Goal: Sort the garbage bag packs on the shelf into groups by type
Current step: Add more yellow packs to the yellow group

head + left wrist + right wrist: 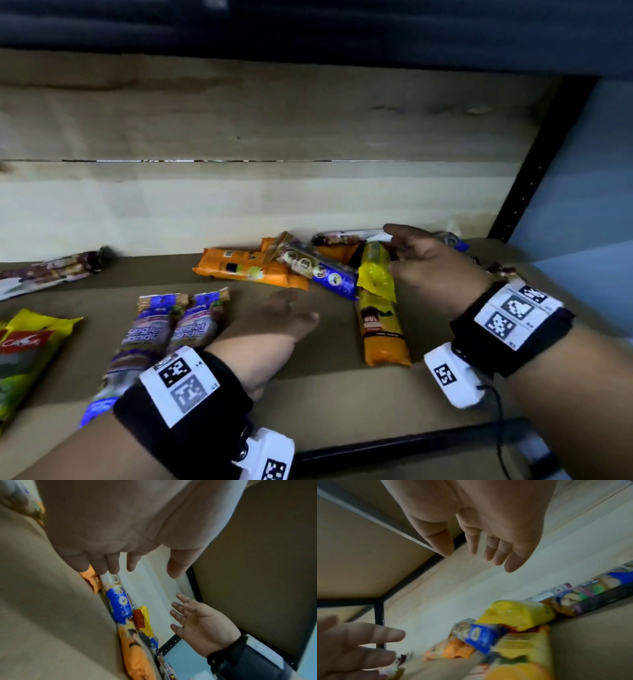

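Note:
Several garbage bag packs lie on the brown shelf board (325,387). Two blue-purple "Singlet Handle" packs (171,329) lie side by side left of centre. My left hand (294,311) hovers just right of them, fingers straight, holding nothing. At the back right is a loose pile: an orange pack (246,269), a blue pack (332,277), a yellow pack (375,270) and a long orange-yellow pack (383,332). My right hand (407,250) is spread open above the yellow pack, empty. The wrist views show the empty left hand (135,561) and right hand (471,545).
Yellow-green packs (27,349) lie at the far left and a purple-white pack (51,270) behind them. Another pack (349,236) leans on the pale wooden back panel (274,205). A black upright (534,171) bounds the right side, a black rail (411,442) the front edge.

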